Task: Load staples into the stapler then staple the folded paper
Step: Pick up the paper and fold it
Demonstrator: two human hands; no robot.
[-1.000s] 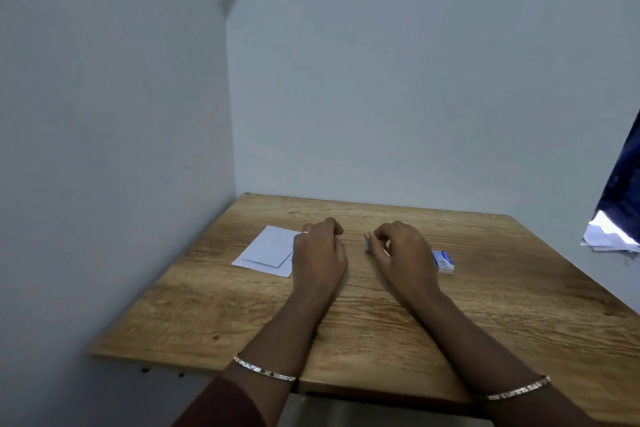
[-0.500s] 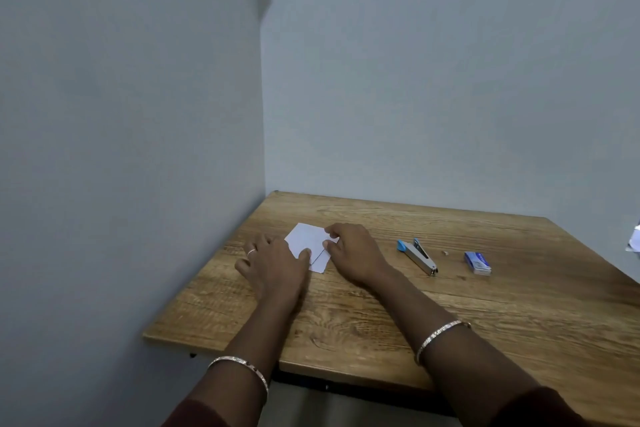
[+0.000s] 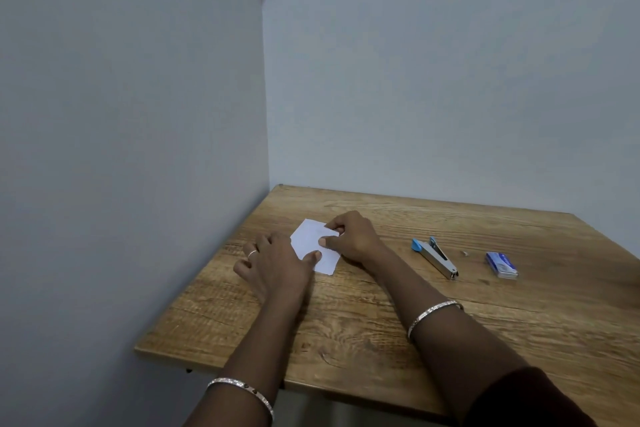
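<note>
Stapler (image 3: 434,257) lies flat on a wooden table (image 3: 381,329), to the right of both hands and touched by neither. Its long axis runs diagonally: the blue end points away and to the left, the bare metal end points toward the person and to the right. A small blue part stands up near the far end. Whether the staple tray is open cannot be told.

A little further right sits a small blue box of staples (image 3: 501,264), apart from the stapler. Between them is a tiny pale speck (image 3: 464,253), too small to identify.

The folded paper (image 3: 313,248), white, lies on the table near the left wall, turned so one corner points away.

The left hand (image 3: 273,265) lies palm down over the paper's left edge, fingers spread and relaxed, thumb tip pressed on the sheet. It wears a ring (image 3: 252,253).

The right hand (image 3: 355,239) reaches across from the right, fingers curled, thumb and forefinger pinching the paper's right edge.

Each forearm, stretched forward over the table, carries a silver bangle: left (image 3: 242,388), right (image 3: 433,314).
</note>
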